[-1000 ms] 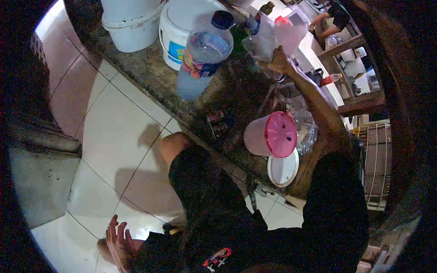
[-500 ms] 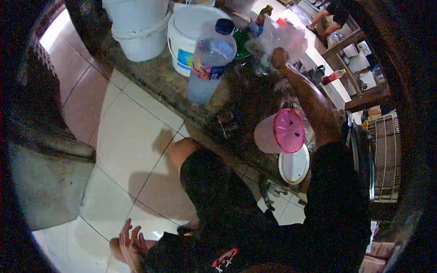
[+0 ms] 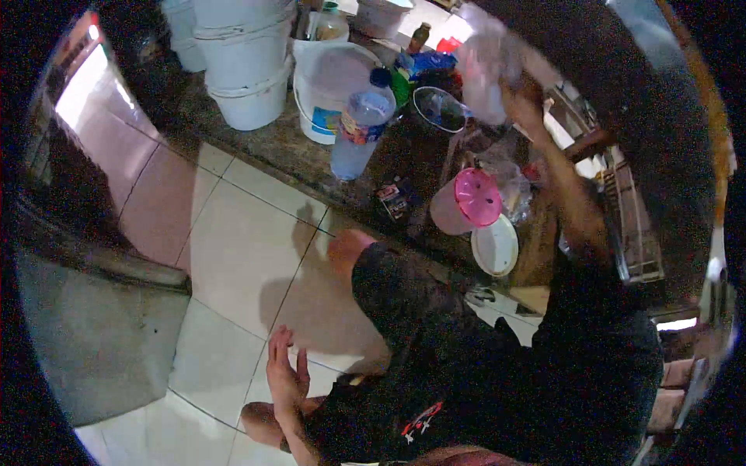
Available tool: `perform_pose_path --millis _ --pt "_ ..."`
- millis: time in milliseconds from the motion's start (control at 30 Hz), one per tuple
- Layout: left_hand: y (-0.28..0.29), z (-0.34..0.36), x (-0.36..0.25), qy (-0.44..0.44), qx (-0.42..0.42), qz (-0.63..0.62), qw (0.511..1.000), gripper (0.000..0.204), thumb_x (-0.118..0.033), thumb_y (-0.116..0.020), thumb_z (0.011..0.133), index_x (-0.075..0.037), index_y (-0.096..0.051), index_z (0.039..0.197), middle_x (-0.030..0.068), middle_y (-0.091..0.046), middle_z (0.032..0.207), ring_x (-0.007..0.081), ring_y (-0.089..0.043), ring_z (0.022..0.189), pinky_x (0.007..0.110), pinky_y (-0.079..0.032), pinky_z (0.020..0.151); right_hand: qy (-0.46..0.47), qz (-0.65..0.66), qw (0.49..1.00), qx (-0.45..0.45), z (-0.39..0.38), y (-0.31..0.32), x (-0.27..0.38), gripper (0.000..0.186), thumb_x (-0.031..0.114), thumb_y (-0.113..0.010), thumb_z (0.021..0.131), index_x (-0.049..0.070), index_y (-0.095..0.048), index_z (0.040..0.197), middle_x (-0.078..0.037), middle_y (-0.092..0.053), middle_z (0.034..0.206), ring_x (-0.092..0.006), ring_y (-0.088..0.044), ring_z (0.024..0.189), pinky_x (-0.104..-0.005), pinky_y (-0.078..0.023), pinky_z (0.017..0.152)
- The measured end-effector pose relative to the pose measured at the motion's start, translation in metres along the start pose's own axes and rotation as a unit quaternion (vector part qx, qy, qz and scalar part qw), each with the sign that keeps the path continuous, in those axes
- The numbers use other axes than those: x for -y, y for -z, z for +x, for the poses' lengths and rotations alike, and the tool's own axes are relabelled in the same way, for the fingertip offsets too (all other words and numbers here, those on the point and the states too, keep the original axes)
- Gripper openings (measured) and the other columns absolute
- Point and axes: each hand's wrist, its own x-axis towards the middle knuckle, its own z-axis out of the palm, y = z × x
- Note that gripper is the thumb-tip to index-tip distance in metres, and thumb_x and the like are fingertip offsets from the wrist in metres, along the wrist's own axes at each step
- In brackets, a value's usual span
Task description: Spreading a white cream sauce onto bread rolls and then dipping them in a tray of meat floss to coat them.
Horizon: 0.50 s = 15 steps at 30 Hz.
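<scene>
My right hand [image 3: 524, 105] reaches over the far right of the low table, its fingers closed on a translucent plastic bag [image 3: 486, 70]. Motion smears both the hand and the bag, so the exact grip is hard to see. Just left of the bag is a clear container with a dark rim [image 3: 440, 110]. Below my right forearm stands a translucent tub with a pink lid [image 3: 476, 198], beside a white round lid [image 3: 495, 245] and crumpled clear plastic [image 3: 505, 186]. My left hand [image 3: 287, 373] hangs by my knee above the tiled floor, empty, with fingers apart.
Stacked white buckets [image 3: 249, 85] and a lidded white pail [image 3: 315, 85] stand at the table's far left. A tall clear bottle with a dark cap [image 3: 361, 136] is before the pail. A small dark pack [image 3: 394, 198] lies near the edge. Behind are a blue packet [image 3: 431, 64] and a small brown bottle [image 3: 420, 35].
My right hand has shifted right with the plastic bag, uncovering the dark-rimmed container and blue packet. My left hand appears farther right and higher, as the whole view has also shifted.
</scene>
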Motion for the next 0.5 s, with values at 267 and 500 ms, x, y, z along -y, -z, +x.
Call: perform_pose_path --millis 267,500 --pt "0.017 -0.008 -0.088 0.095 -0.058 -0.198 0.974 0.039 0.005 -0.059 0.087 0.000 -0.054 0.125 0.0126 -0.060 0.116 0.0181 -0.059 0.074 0.031 -0.050 0.064 0.040 0.100 0.991 0.078 -0.193 0.055 0.012 0.052 0.020 -0.073 0.076 0.000 -0.057 0.122 -0.022 -0.065 0.107 -0.0390 -0.062 0.099 -0.0490 -0.050 0.083" --pt "-0.037 -0.078 -0.096 0.217 -0.006 -0.486 0.846 0.048 0.010 -0.057 0.081 0.000 -0.051 0.127 0.0110 -0.060 0.113 0.0172 -0.059 0.078 0.029 -0.048 0.064 0.051 0.338 0.828 0.444 -0.290 0.304 0.136 0.035 0.010 -0.064 0.071 -0.004 -0.059 0.102 -0.023 -0.064 0.092 -0.0434 -0.065 0.084 -0.0455 -0.055 0.074"
